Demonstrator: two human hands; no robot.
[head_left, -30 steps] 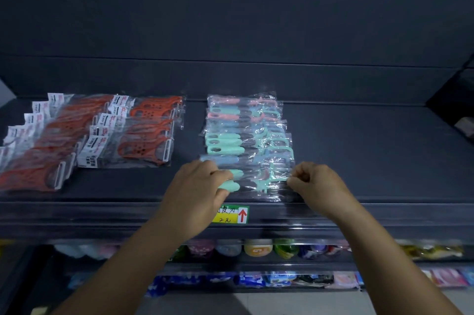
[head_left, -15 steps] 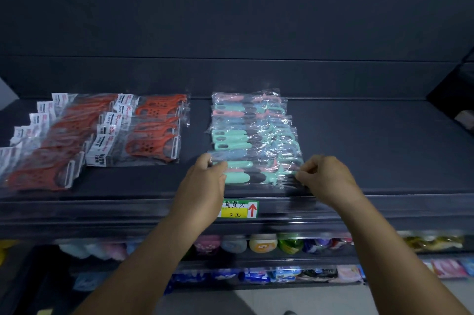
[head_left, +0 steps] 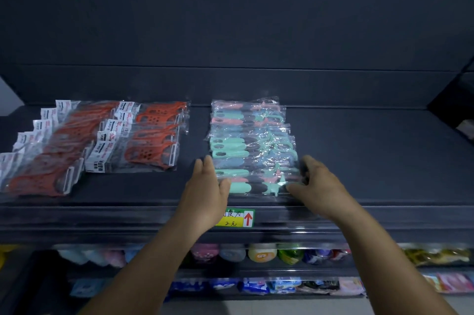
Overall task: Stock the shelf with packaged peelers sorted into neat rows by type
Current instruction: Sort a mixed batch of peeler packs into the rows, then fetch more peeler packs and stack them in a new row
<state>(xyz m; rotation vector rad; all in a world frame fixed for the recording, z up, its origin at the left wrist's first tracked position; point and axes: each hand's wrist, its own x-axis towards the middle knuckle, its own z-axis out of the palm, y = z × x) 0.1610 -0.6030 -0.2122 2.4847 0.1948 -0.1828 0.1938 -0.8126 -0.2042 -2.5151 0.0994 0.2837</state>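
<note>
Now that both hands have let go, the row of soft-colored peelers sits a bit farther back on the shelf.

The left hand (head_left: 205, 186) has uncurled and its straight fingers rest on the left edge of the mint, pink and blue peelers (head_left: 250, 145), holding nothing. The right hand (head_left: 316, 181) has stopped pinching too; it looks loose and open against the right edge. The row runs away from the hands toward the back of the shelf (head_left: 372, 161). Off past the left hand lie two rows of orange peelers (head_left: 97, 140). I think this row is nearly tidy.
</note>
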